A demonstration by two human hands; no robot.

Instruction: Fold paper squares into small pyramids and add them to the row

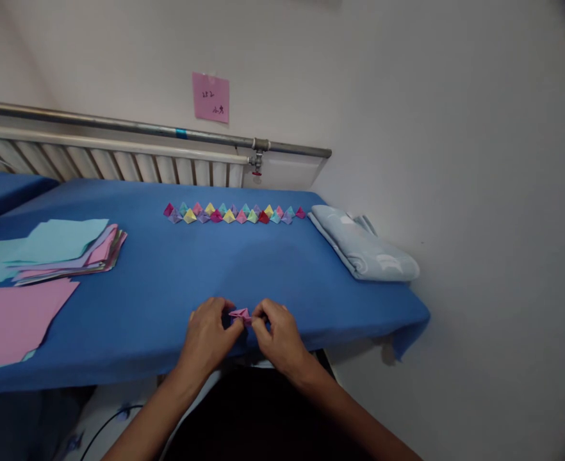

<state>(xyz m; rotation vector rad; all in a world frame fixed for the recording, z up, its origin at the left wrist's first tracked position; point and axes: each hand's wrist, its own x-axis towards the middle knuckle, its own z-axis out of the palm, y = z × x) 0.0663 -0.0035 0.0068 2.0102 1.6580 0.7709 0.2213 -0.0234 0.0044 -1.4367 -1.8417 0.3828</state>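
Holding a folded pink paper piece [240, 314] at the lower centre of the head view, we are keeping it between both hands, near the front edge of the blue cloth [177, 307]. Our left hand [209, 336] is gripping its left end with thumb and fingertips; our right hand [278, 333] is pinching its right end, the fingers curled in. We are judging it very light and thin, probably springy along its creases and easy to crumple or tear, hardly slippery; the folded edges are looking like the best hold, with light fingertip pressure. Its finer folds are hiding behind our fingers. We are making out no container: the stacked paper [66, 240] at the left is lying loose on the cloth, and the folded colourful pieces [229, 216] above centre are resting there in a zigzag band.
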